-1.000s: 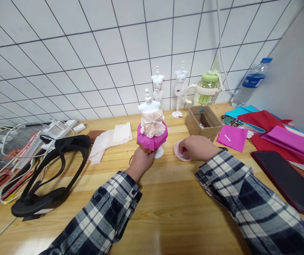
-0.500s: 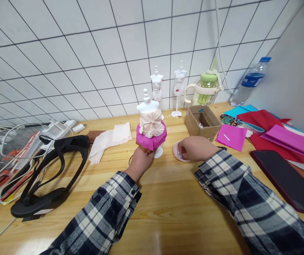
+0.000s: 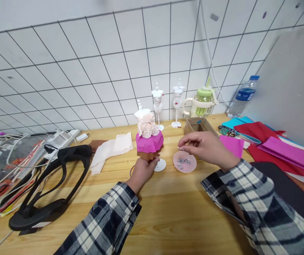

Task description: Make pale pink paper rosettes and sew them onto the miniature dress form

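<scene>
A small white dress form (image 3: pixel 142 112) wears a pale pink pleated paper top (image 3: pixel 148 125) and a magenta paper skirt (image 3: pixel 149 142) with a brown layer below. My left hand (image 3: pixel 142 171) is closed round its stand under the skirt, and the form tilts a little to the left above its round white base (image 3: pixel 160 165). My right hand (image 3: pixel 203 147) hovers over the back edge of a pink dish (image 3: pixel 191 166) holding several small shiny gems. Its thumb and fingers are pinched together, with something tiny at their tips that I cannot make out.
Two bare white dress forms (image 3: pixel 157 102), a cup (image 3: pixel 203 102) and a cardboard box (image 3: pixel 194 124) stand behind. Pale paper (image 3: pixel 109 152) and a black headset-like frame (image 3: pixel 61 177) lie left. Coloured paper (image 3: pixel 258 132), a phone (image 3: pixel 282 191) and a bottle (image 3: pixel 243 95) are right.
My right hand has lifted out of the pink dish and moved slightly right, uncovering the gems. The dressed form now leans further left in my left hand. The view has tipped upward.
</scene>
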`<action>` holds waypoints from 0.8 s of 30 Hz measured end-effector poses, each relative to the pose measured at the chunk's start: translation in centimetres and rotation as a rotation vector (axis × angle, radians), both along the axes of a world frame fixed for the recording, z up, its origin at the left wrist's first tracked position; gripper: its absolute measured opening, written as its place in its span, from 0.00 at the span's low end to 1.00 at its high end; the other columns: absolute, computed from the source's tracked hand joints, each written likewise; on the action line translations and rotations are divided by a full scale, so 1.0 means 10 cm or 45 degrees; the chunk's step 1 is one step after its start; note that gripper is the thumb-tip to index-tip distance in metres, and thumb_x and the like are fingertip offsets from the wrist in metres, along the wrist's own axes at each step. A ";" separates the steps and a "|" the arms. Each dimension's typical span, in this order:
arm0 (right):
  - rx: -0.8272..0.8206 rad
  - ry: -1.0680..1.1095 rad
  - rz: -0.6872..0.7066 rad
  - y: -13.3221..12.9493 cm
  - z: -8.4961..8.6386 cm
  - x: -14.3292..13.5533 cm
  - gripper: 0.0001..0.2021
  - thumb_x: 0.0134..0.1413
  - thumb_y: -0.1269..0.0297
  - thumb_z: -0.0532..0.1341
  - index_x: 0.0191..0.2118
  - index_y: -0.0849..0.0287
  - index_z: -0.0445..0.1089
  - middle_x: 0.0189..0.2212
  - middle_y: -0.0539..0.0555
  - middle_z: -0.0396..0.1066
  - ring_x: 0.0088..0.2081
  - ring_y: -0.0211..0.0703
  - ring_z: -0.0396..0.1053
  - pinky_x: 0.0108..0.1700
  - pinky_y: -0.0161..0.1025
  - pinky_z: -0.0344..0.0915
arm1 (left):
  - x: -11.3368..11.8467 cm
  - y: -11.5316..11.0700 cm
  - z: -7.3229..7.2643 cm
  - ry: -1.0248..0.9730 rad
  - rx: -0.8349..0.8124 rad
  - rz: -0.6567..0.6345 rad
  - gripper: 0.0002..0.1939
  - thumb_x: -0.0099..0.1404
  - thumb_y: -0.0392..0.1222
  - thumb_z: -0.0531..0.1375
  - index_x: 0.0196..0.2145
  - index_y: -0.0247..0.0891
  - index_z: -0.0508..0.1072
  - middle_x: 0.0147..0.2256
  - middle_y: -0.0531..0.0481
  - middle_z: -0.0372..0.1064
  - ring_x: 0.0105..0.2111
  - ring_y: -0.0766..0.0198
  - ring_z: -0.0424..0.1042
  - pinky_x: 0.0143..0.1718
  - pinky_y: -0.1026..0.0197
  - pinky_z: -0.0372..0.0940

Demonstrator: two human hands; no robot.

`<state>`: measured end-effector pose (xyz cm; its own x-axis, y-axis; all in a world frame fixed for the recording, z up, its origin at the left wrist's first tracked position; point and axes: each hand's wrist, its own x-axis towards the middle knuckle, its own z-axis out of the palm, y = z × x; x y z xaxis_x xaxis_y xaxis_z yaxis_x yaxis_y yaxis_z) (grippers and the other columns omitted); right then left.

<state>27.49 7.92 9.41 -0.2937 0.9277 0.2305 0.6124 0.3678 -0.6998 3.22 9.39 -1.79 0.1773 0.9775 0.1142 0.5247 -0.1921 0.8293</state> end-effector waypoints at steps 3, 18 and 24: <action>-0.024 0.397 0.084 -0.10 0.06 -0.11 0.10 0.51 0.57 0.64 0.34 0.58 0.76 0.29 0.51 0.76 0.24 0.35 0.69 0.27 0.32 0.67 | -0.01 0.01 -0.02 0.029 0.014 0.007 0.15 0.63 0.47 0.58 0.44 0.39 0.75 0.41 0.46 0.78 0.39 0.56 0.76 0.40 0.57 0.71; -0.199 1.105 0.167 -0.27 0.05 -0.38 0.12 0.48 0.64 0.67 0.27 0.59 0.62 0.38 0.54 0.74 0.33 0.38 0.76 0.30 0.33 0.74 | -0.02 0.02 -0.03 0.041 0.103 -0.010 0.15 0.63 0.46 0.58 0.46 0.40 0.74 0.44 0.46 0.76 0.44 0.56 0.74 0.44 0.57 0.69; -0.078 0.756 -0.092 -0.16 0.01 -0.44 0.10 0.48 0.61 0.65 0.27 0.59 0.64 0.30 0.53 0.75 0.29 0.39 0.74 0.31 0.36 0.71 | -0.02 0.01 -0.03 0.017 0.072 -0.019 0.17 0.63 0.47 0.58 0.46 0.38 0.74 0.43 0.45 0.76 0.42 0.55 0.75 0.42 0.56 0.69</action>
<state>23.11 6.29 9.55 -0.0665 0.9573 0.2814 0.1323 0.2879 -0.9485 2.99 9.53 -2.08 0.1939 0.9667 0.1668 0.5322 -0.2465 0.8100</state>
